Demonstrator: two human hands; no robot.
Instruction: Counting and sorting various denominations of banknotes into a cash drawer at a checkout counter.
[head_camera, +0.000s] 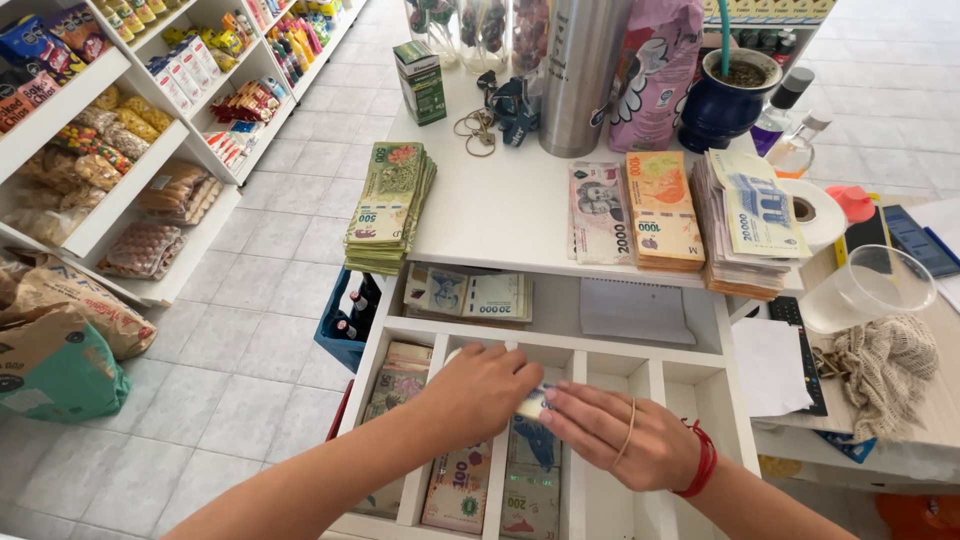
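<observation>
Both my hands meet over an open white cash drawer (640, 372) with several compartments. My left hand (478, 392) is closed around a small bundle of banknotes (533, 403), of which only a pale end shows. My right hand (610, 430) pinches the same bundle from the right; it has a rubber band looped over it and a red cord at the wrist. Under the hands, compartments hold stacks of notes: greenish ones at the left (398, 380), pinkish ones (460, 490) and blue-green ones (530, 495).
On the white counter (500, 205) lie a green note stack (392, 205), pink (598, 212), orange (662, 210) and blue-white (750, 222) stacks. Behind stand a steel flask (582, 70), a small green box (420, 82) and keys (478, 130). Snack shelves (120, 140) line the left aisle.
</observation>
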